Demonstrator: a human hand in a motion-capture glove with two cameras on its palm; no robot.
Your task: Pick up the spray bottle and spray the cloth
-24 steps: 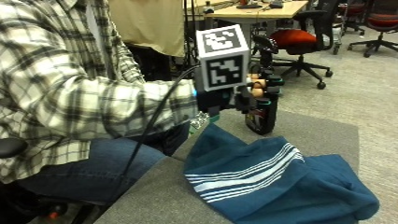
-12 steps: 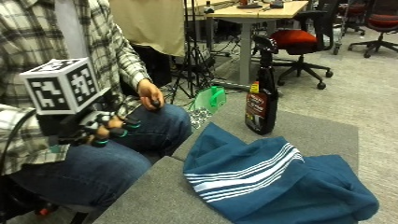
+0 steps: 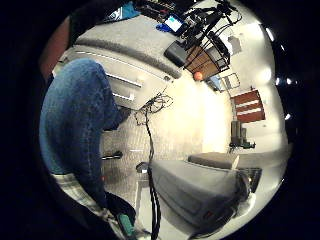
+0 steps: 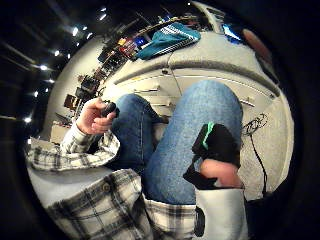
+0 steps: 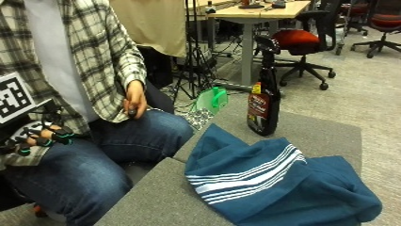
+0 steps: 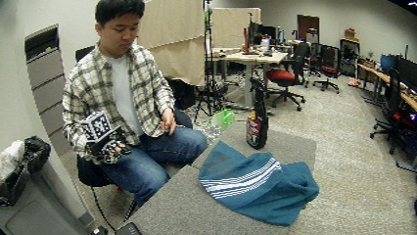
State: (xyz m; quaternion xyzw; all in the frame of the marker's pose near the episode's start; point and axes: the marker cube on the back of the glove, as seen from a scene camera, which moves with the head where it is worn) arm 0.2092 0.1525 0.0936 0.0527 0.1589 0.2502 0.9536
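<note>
In the outside view a dark spray bottle point(image 5: 262, 101) with a black trigger head stands upright on the grey table point(image 5: 319, 129), just behind a crumpled blue cloth point(image 5: 276, 183) with white stripes. My gloved right hand point(image 5: 34, 139) hangs over my right thigh at the far left, well away from the bottle, its fingers loosely curled and holding nothing. The wide outside view shows the same: hand point(image 6: 109, 148), bottle point(image 6: 256, 125), cloth point(image 6: 257, 183). The thumb side palm view looks down on my jeans, with the cloth point(image 4: 167, 37) far off on the table.
My bare left hand point(image 5: 134, 101) rests on my left thigh and holds a small dark object. A green and clear plastic item point(image 5: 212, 101) sits by the table's edge near the bottle. Office chairs and a desk stand behind the table. A grey bin point(image 3: 200, 192) is beside my seat.
A second ago my gloved hand gripped the bottle on the table. It has let go and drawn back to my lap at the left. The bottle stays upright.
</note>
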